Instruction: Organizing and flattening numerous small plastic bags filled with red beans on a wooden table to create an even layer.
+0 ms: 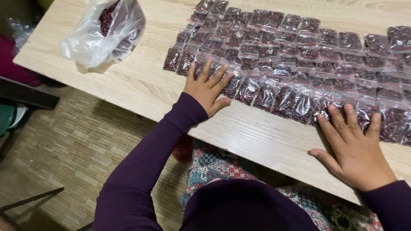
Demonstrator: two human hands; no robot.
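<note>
Packets [284, 60] of dark red beans, each a small clear bag, lie in overlapping rows across the far and right part of the pale wooden table [141, 85]. Both hands rest flat and open on the near row, gripping nothing: the left hand [208, 87] with spread fingers on the packets at the left end, the right hand [355, 149] with its fingertips on those further right (its palm sits on bare wood).

The rows overlap like shingles, so a push from either flat hand would likely slide several slick bags at once and skew the lines. The near row lies fairly close to the table's near edge, and a drag towards the body could tip packets into the lap or onto the tiled floor [72, 145]. At the far left a large, loosely open plastic bag [102, 32] of beans slumps near the corner; a knock could probably spill it.
</note>
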